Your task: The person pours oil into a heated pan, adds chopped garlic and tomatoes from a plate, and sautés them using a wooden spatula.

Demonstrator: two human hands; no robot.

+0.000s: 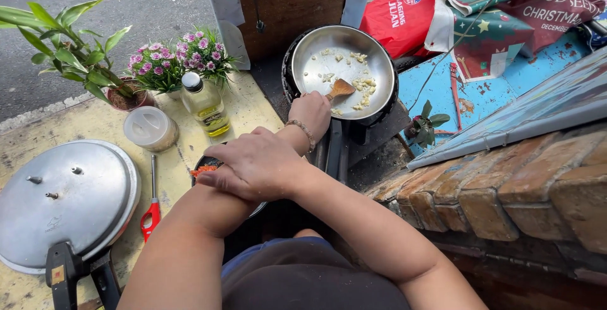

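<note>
My arms are crossed. My left hand (311,115), with a bead bracelet on its wrist, grips a wooden spatula (341,88) whose blade rests in a steel frying pan (316,48) holding pale chopped bits. The pan sits on a dark burner with its black handle (334,149) pointing toward me. My right hand (256,166) reaches over my left forearm and lies, fingers together, on a dark bowl (203,161) of orange and red chopped pieces. Whether it grips the bowl is hidden.
On the yellow counter at the left are a pressure-cooker lid (63,202), a red-handled peeler (152,212), a lidded plastic jar (150,128), an oil bottle (205,104) and potted plants (171,66). A brick ledge (518,196) runs on the right, with bags (506,13) behind.
</note>
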